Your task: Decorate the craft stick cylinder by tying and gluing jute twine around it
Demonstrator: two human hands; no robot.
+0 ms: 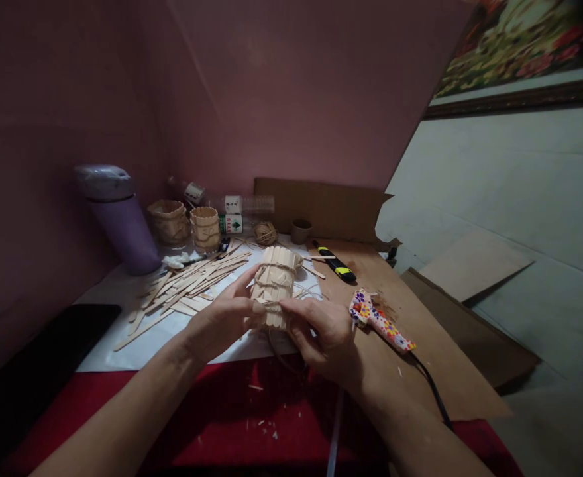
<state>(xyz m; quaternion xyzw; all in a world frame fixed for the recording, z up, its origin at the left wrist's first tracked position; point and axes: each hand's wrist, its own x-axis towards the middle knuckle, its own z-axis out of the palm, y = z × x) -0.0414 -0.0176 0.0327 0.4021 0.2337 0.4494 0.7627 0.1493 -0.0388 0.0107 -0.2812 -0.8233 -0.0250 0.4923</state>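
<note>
A small cup made of upright wooden craft sticks (274, 281) is held above the white sheet (122, 344), with thin twine wound around it. My left hand (224, 318) is closed on the cup's left side, thumb pressed on the twine. My right hand (321, 334) pinches the twine at the cup's lower front, and a loop of twine hangs below it. A pile of loose craft sticks (182, 288) lies just left of my hands.
A flowered glue gun (378, 319) with a black cord lies on the brown cardboard (421, 371) at right. Behind stand two finished stick cups (188, 225), a purple flask (117, 218), a twine ball (265, 232), a small pot (300, 231) and a yellow-black cutter (335, 262).
</note>
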